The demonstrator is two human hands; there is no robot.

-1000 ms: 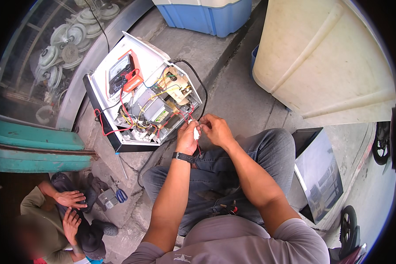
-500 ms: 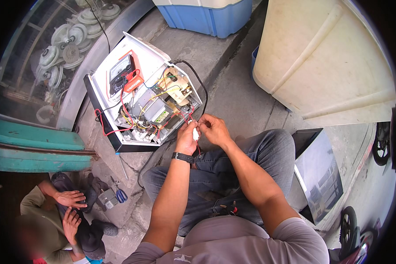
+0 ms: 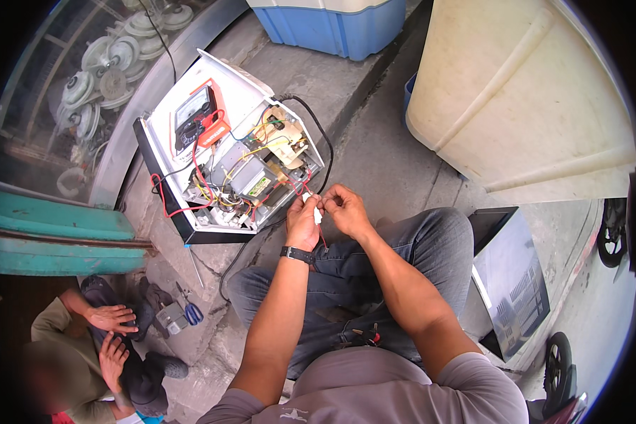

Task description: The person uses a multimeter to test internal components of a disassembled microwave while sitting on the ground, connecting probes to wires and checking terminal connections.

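Both hands meet in front of an opened microwave oven (image 3: 184,92), whose transformer (image 3: 242,173) and coloured wires lie bare. My left hand (image 3: 302,230), a black watch on its wrist, is closed on a small white connector (image 3: 317,217). Thin red wires (image 3: 298,186) run between the oven and my hands. My right hand (image 3: 347,213) pinches close beside the connector; its fingertips hide whatever they hold. An orange-and-black analog multimeter (image 3: 196,115) rests on the oven casing, its red lead (image 3: 164,200) looping over the near edge.
A metal cover (image 3: 512,286) lies on the right. Scissors (image 3: 193,313) and a thin screwdriver (image 3: 196,267) are at left, near another person's hands (image 3: 111,319). A blue tub (image 3: 332,30) and a large cream container (image 3: 516,99) stand beyond. A black cable (image 3: 324,134) curves beside the oven.
My hands have shifted very slightly, and the white connector shows a little further right between them. The oven and multimeter stay in place.
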